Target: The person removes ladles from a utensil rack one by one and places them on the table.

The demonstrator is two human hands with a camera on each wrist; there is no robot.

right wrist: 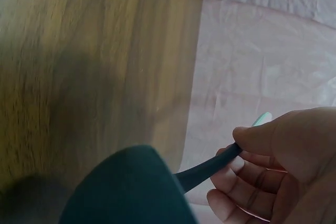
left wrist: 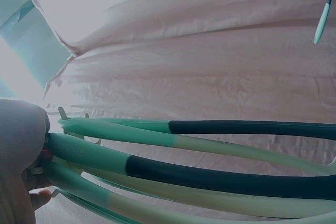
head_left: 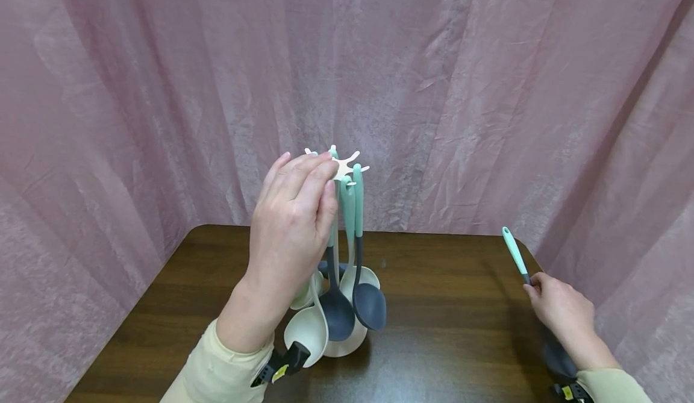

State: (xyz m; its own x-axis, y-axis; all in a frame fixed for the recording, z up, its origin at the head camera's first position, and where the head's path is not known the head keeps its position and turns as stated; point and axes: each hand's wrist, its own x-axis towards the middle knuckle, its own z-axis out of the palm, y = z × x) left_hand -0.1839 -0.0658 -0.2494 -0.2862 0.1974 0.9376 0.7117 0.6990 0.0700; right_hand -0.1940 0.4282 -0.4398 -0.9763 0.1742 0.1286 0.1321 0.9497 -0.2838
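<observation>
A white utensil stand (head_left: 344,167) with hooked arms on top stands mid-table, hung with mint-handled kitchen tools. Among them are a dark ladle (head_left: 337,315), a dark spoon (head_left: 370,306) and a white ladle (head_left: 306,335). My left hand (head_left: 290,222) holds the stand's top from the left, covering some hooks; in the left wrist view its fingertips curl down beside the handles. Far to the right, my right hand (head_left: 561,309) pinches the dark neck of a spatula (right wrist: 131,187), thumb against fingers. Its mint handle end points away from me, its broad dark head back towards my wrist.
The brown wooden table (head_left: 434,306) ends at a rounded right corner near my right hand. Pink curtains (head_left: 412,90) hang behind and along both sides.
</observation>
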